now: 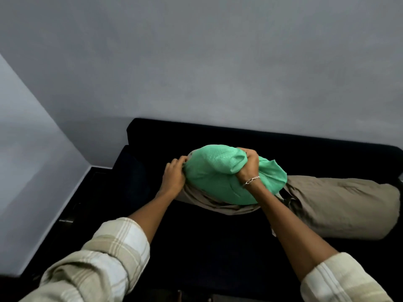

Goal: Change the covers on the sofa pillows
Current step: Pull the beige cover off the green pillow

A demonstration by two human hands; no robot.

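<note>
A pillow in a bright green cover [220, 177] is held up over the dark sofa seat [207, 243]. My left hand [174, 174] pinches the cover's left edge. On the right side, my right hand [248, 165] bunches the green fabric in a fist, with a thin bracelet on its wrist. Loose green cloth hangs out past that fist to the right. A crumpled beige cover [209, 201] lies on the seat just under the green pillow.
A long beige pillow [344, 205] lies on the seat to the right, next to the green one. The sofa's dark backrest [283, 140] runs along a grey wall. Dark floor shows to the left of the sofa arm.
</note>
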